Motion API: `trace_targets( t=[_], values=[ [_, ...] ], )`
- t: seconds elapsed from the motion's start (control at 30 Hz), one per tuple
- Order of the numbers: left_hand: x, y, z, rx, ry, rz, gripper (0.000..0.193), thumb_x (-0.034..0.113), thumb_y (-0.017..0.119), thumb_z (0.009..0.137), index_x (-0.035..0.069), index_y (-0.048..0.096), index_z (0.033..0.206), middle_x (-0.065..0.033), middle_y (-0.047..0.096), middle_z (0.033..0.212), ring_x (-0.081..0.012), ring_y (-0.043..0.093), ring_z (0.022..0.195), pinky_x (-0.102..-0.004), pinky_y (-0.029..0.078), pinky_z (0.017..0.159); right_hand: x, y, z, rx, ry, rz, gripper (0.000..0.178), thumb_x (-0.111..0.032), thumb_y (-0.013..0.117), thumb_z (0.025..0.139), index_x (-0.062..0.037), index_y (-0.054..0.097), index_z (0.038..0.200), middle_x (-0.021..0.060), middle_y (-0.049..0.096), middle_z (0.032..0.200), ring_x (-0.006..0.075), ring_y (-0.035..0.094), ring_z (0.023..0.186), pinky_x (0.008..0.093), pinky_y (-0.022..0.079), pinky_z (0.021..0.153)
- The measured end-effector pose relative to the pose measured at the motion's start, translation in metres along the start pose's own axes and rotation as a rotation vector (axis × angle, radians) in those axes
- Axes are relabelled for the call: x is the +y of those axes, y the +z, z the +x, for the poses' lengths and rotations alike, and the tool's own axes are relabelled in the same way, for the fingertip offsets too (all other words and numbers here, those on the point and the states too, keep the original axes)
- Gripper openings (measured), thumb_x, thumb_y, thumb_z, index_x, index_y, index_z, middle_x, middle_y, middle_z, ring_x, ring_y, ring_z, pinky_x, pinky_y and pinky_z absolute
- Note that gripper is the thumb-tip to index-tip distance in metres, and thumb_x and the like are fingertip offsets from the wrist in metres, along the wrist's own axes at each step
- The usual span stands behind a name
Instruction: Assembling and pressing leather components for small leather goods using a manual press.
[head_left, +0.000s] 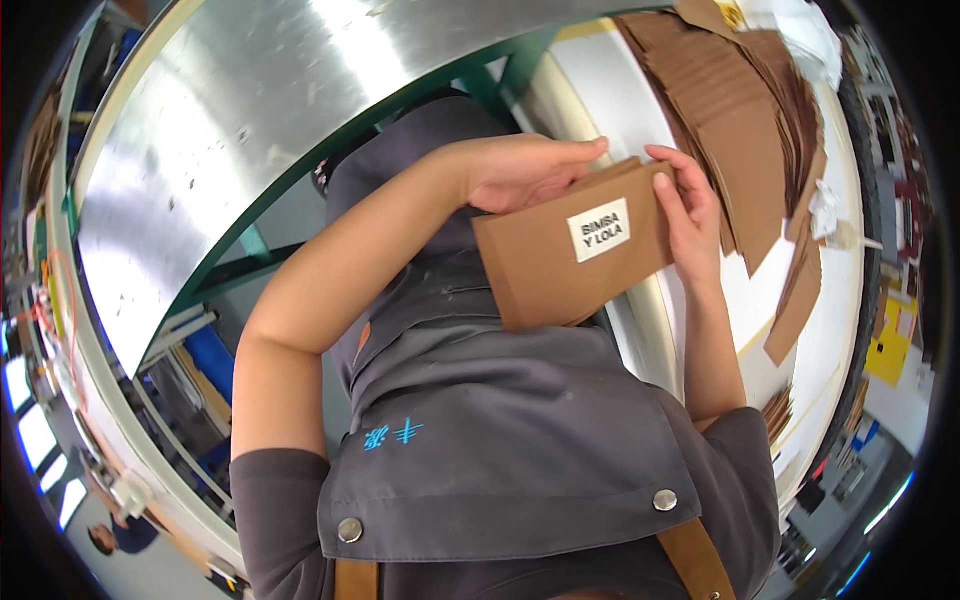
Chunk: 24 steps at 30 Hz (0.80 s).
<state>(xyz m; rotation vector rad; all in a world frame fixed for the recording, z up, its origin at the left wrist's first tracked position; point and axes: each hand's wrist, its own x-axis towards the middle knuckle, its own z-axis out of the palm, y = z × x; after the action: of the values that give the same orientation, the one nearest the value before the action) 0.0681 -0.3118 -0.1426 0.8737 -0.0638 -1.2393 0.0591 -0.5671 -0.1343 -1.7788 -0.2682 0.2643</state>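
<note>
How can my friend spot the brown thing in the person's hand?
Find the big grey apron in the middle, then go up and across to the person's right hand. It holds a brown rectangular piece. Unlike the fanned brown sheets on the white table beyond, this one shows a white label with black print.

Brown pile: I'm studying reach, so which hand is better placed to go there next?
Likely the right hand: though gripping the labelled brown item, it sits nearer the brown pile than the left hand.
</note>
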Motion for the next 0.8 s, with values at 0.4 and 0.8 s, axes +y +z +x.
trace_targets(
  t=[0.4, 0.8],
  values=[
    [0.005, 0.012, -0.005, 0.03, 0.01, 0.015, 0.086, 0.068, 0.042, 0.1, -0.007, 0.047, 0.141, -0.0155, 0.063, 0.131, -0.0131, 0.065, 0.113, -0.0297, 0.056, 0.091, 0.001, -0.014, -0.004, -0.071, -0.107, 0.059, 0.016, -0.009, 0.06, 0.101, -0.0035, 0.061, 0.116, 0.0096, 0.063, 0.121, 0.0163, 0.058, 0.112, 0.0327, 0.044, 0.102],
    [0.013, 0.028, -0.017, -0.105, 0.119, 0.604, 0.061, 0.026, 0.07, 0.093, -0.003, 0.048, 0.141, -0.0109, 0.065, 0.126, -0.0158, 0.062, 0.114, -0.031, 0.05, 0.098, -0.018, -0.028, -0.017, -0.066, 0.037, 0.147, 0.045, -0.007, 0.065, 0.094, -0.0008, 0.054, 0.138, 0.011, 0.067, 0.119, 0.0146, 0.063, 0.107, 0.0296, 0.047, 0.096]
  ],
)
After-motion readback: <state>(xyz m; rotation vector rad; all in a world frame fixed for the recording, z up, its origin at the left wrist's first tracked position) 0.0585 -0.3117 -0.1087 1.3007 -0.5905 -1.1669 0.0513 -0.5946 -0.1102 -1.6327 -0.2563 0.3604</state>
